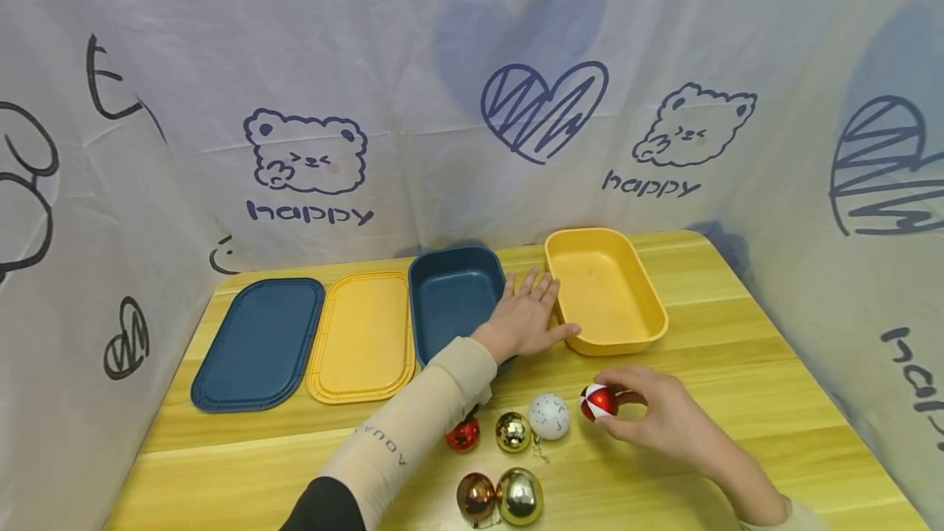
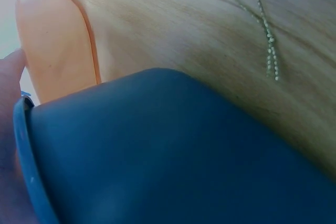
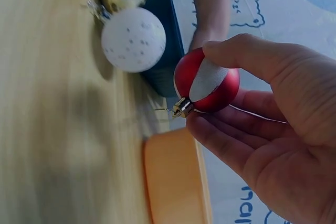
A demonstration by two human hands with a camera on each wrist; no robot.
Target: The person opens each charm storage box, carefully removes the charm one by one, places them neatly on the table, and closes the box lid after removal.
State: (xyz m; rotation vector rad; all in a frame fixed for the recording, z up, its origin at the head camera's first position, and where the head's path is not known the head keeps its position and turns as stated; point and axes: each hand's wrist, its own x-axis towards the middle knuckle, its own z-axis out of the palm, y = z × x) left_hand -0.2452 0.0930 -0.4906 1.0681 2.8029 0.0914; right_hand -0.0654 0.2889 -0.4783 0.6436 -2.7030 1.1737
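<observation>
In the head view my left hand [image 1: 525, 322] lies with straight, spread fingers over the right rim of the blue box [image 1: 446, 301], its thumb at the near left edge of the yellow box [image 1: 608, 293]. My right hand [image 1: 660, 415] pinches a red-and-white Christmas bauble [image 1: 599, 401] between thumb and fingers, in front of the yellow box. The right wrist view shows the bauble's gold cap [image 3: 184, 107] pointing away from the palm. Nearest to it are a white speckled bauble [image 1: 549, 416] and a gold bauble [image 1: 512, 432].
A red bauble [image 1: 463, 434] sits partly behind my left sleeve. Nearer the front, a brown bauble [image 1: 475, 496] and a larger gold bauble [image 1: 519, 496] stand side by side. Left of the boxes lie a yellow lid [image 1: 363, 338] and a blue lid [image 1: 258, 344]. Printed cloth hangs around the table.
</observation>
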